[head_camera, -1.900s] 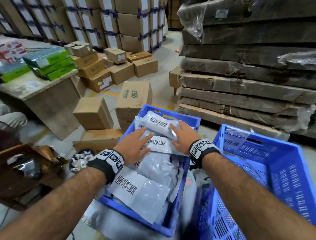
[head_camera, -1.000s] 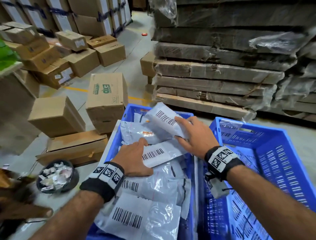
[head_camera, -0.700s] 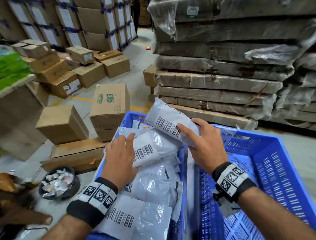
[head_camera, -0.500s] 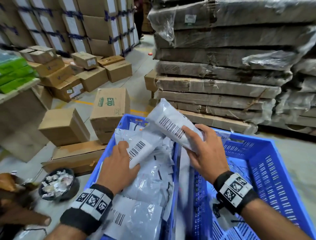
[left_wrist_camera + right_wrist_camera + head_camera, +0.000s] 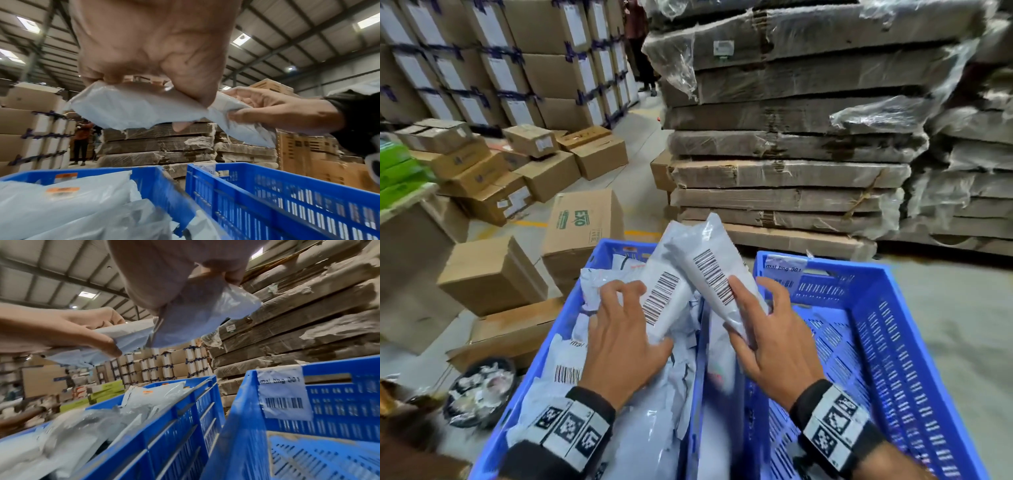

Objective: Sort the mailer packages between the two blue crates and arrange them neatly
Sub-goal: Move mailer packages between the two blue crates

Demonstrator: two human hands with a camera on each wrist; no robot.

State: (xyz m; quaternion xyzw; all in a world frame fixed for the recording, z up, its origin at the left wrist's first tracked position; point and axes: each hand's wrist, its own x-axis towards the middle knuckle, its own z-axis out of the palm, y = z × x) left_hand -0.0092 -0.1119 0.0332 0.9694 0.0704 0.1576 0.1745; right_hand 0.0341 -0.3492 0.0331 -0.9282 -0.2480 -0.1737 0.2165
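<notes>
While both wrists are hanging over the crates, the person's left hand (image 5: pixel 625 337) is gripping a white plastic mailer with a barcode label (image 5: pixel 666 296), thumb under its lower end and fingers curled over its top edge. Just beside it, the right hand (image 5: pixel 765 342) is pinching a second white barcoded mailer (image 5: pixel 709 270) between thumb and fingers, tilting it so that its upper end is pointing away from the person. The two raised mailers are overlapping above the seam where the crates meet.

Below the left hand, the left blue plastic crate (image 5: pixel 589 274) is holding a loose heap of grey-white mailer packages (image 5: pixel 647 425), some lying crumpled. Beside it, almost touching, the right blue slotted crate (image 5: pixel 887 329) is showing bare floor, with a white paper tag with a barcode (image 5: pixel 284 395) sticking to its far wall.

Farther off, plain brown cardboard boxes (image 5: pixel 493 274) are sitting on the concrete floor to the left, and a tall stack of flat plastic-wrapped cartons (image 5: pixel 791 154) is rising behind the crates.
</notes>
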